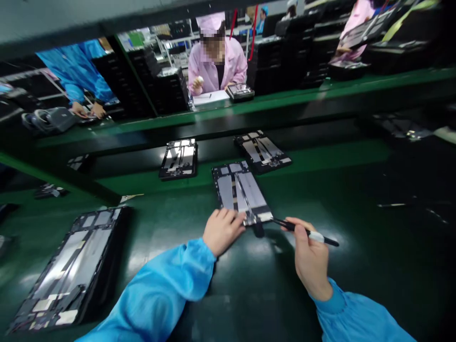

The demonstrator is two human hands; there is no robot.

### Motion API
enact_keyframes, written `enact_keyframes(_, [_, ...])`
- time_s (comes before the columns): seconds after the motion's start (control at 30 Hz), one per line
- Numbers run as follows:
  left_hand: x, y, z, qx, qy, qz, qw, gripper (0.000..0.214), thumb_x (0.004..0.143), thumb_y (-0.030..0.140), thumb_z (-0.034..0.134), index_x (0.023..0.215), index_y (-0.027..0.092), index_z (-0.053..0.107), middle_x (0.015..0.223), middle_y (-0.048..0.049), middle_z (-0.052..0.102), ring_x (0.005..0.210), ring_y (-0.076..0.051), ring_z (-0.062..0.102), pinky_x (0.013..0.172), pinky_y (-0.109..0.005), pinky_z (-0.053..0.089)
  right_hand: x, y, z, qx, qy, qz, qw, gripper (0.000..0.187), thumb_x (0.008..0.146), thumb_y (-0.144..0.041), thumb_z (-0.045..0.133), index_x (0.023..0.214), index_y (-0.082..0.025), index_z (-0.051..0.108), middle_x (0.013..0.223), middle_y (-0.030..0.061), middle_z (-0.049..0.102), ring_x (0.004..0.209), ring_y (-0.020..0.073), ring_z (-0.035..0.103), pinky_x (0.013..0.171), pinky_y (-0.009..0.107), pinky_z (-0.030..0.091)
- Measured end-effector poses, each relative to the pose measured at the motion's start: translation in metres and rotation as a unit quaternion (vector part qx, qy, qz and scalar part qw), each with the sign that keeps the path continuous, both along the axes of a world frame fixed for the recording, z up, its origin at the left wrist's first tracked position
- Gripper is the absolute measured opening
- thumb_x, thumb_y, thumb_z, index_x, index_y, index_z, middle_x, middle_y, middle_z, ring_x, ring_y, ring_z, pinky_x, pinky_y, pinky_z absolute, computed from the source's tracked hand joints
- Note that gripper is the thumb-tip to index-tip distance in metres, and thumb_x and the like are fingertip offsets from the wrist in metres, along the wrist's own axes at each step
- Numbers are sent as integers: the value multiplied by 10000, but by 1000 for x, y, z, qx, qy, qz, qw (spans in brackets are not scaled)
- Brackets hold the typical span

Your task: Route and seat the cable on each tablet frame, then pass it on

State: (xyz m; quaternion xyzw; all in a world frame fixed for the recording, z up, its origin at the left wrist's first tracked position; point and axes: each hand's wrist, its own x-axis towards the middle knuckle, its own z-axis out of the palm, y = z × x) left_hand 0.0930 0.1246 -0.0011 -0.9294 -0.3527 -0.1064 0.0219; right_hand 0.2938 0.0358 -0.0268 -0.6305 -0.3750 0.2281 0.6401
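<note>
A dark tablet-sized panel with grey strips and a thin diagonal strip lies on the green mat in front of me. My left hand presses on its near edge, fingers curled over it. My right hand grips a black pen-shaped tool with a white band, and the tool's tip reaches the panel's near right corner. A short black object stands out just below that edge, partly hidden by the panel.
Similar panels lie on the green mat: two beyond and a large one at left. Across the dark raised shelf, a person in pink and a person in blue handle items among black stacks.
</note>
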Motion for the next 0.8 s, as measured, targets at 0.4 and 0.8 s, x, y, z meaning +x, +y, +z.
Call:
enact_keyframes(0.4, [-87,212,38,-16,-148,422,894,371,957,377,564,1251,152,563,1292,-116,551,1172,-269,538,993,-495,432,-14,11,-4,-37,-9,134,990,388,910,-539,554,1018,-233,766,956,88,708,720,182,684,636,280,603])
enact_keyframes(0.8, [-164,194,68,-206,-357,571,710,333,955,356,583,1210,141,569,1171,-90,601,981,-208,628,830,-398,551,-21,14,-5,-74,117,172,975,534,893,-612,543,1164,-180,702,688,56,718,554,150,641,504,239,531])
